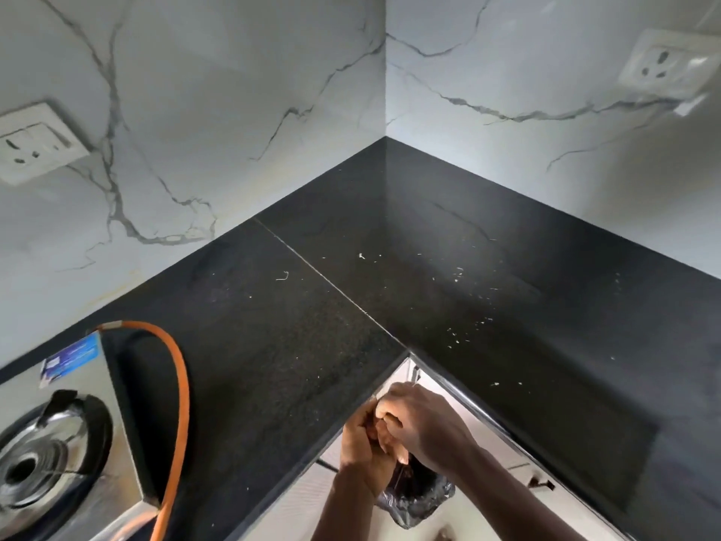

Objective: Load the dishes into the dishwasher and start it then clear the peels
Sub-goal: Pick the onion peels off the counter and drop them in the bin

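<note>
Both hands meet just below the inner corner of the black counter (273, 345), directly above a bin bag (419, 497). The left hand (361, 447) comes up from below with its fingers curled toward the right; the right hand (427, 427) lies over it, fingers bent down against the left palm. Something pale pink shows in the gap between them; whether it is peel or skin I cannot tell, so I cannot tell whether either hand grips anything.

The bag is dark and crinkled, its mouth open under the hands.

Small white scraps (457, 272) lie scattered over the right part of the counter; a few more sit left of the seam, one of them a thin curl (283, 275).

At lower left a steel stove (117, 423) stands on the counter with one burner (23, 468) in view; an orange hose (180, 384) loops from its back corner and runs down off the front edge.

Marbled walls (234, 91) meet in the corner behind; a white socket (33, 144) is on the left wall, another socket (663, 62) on the right.
</note>
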{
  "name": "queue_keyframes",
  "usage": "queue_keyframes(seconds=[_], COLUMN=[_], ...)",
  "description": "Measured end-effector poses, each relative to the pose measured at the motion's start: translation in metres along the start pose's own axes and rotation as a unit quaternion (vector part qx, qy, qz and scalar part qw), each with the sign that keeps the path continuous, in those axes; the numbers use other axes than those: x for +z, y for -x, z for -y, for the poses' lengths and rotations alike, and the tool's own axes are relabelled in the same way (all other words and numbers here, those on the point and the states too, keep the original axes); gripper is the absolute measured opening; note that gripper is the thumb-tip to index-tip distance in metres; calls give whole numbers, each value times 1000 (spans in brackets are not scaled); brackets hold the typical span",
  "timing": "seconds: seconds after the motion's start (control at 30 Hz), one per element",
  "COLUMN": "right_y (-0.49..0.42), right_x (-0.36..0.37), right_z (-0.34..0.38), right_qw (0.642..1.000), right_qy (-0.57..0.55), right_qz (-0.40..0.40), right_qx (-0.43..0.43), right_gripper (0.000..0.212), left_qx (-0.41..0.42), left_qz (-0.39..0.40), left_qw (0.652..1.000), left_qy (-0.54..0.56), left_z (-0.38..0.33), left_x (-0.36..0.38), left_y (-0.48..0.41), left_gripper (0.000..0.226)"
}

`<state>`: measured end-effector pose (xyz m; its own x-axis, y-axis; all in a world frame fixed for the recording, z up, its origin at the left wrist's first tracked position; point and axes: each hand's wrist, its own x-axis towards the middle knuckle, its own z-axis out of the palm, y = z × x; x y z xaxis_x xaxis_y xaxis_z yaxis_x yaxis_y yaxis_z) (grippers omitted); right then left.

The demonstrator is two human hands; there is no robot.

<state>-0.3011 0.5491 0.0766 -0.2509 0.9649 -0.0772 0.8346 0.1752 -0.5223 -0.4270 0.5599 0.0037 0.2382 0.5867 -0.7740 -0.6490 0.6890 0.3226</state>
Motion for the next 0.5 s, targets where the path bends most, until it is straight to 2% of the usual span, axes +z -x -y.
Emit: queue_keyframes(seconds=[0.1,0.17,0.27,0.33,0.37,0.43,0.5], right_y=[7,14,25,37,43,54,61], right_x=[-1,0,5,17,23,36,44], right_z=[-8,-14,-29,-39,-41,-38,-28], right_qw=[1000,998,972,921,890,824,742], right_qy=[0,-44,-126,-209,-261,-378,-501], right_qz=[-7,-33,-155,-227,-238,-210,-167], right_qx=[16,32,125,239,289,367,412], right_gripper=[30,28,18,17,21,26,24], left_qx=[1,-3,-43,-68,-65,-52,-45], left_qz=[1,11,37,61,68,69,59], left_qw=[1000,1000,998,995,995,995,997], left_qy=[-13,-20,7,39,46,43,28], left_z=[5,10,12,14,14,17,20], left_x=[11,19,27,29,30,30,28], left_y=[2,7,11,7,4,-3,-10], left_gripper=[18,15,20,32,35,35,34])
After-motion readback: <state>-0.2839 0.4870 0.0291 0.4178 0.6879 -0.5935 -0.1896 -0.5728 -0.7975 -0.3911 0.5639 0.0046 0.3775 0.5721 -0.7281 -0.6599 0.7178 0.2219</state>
